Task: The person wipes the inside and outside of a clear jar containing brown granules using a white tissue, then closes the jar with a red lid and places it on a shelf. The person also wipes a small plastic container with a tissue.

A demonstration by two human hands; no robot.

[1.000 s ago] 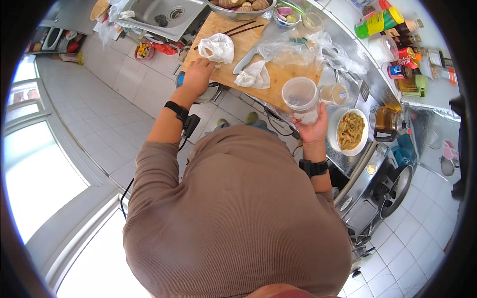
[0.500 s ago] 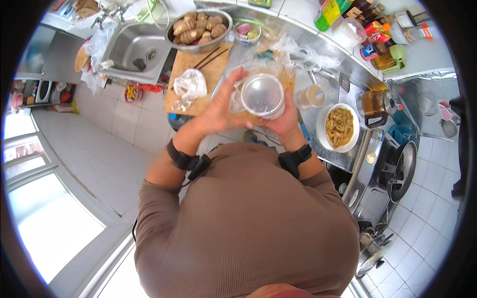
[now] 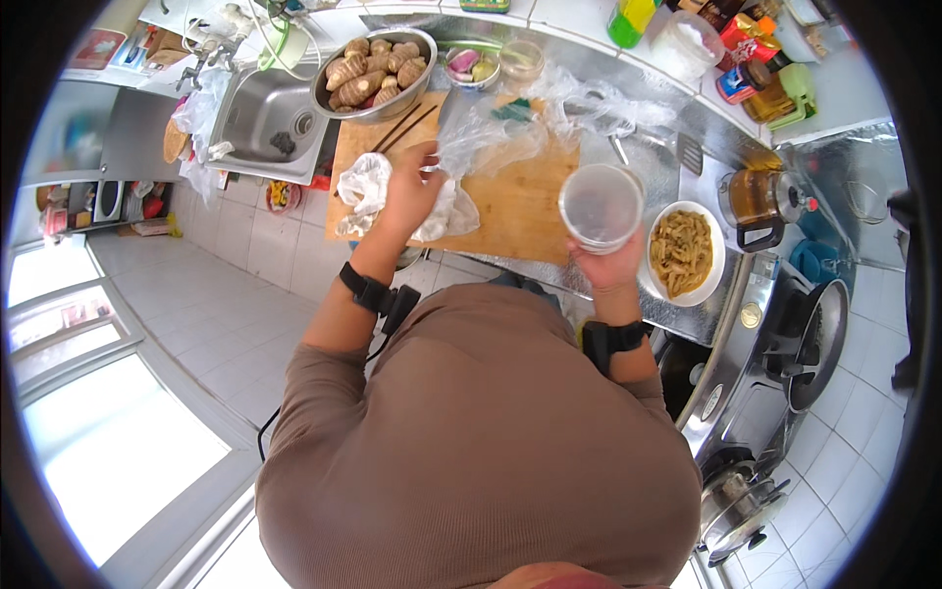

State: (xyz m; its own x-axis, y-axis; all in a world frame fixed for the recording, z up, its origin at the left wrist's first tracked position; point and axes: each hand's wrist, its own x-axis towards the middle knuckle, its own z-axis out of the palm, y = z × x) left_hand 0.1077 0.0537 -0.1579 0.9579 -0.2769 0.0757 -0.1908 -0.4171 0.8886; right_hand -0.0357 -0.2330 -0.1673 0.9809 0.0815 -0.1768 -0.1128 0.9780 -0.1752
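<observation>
My right hand [image 3: 610, 265] holds a round clear plastic container [image 3: 601, 208] from below, over the right end of the wooden cutting board [image 3: 525, 218]. The container's round top faces up, and I cannot make out anything inside. My left hand [image 3: 410, 191] is above a crumpled white cloth [image 3: 365, 184] on the board's left part. Its fingers are bent and apart, and no object shows between them. Part of the cloth is hidden under this hand. Dark chopsticks [image 3: 400, 128] lie beyond it.
A metal bowl of taros [image 3: 428, 90] stands at the far left beside the sink [image 3: 231, 133]. Clear plastic bags [image 3: 491, 137] lie along the board's back. To the right are a white bowl of cooked strips [image 3: 684, 253], a glass teapot [image 3: 760, 206] and a wok [image 3: 822, 344].
My left hand has let go of the container and moved left over the white cloth. The right hand has carried the container to the right.
</observation>
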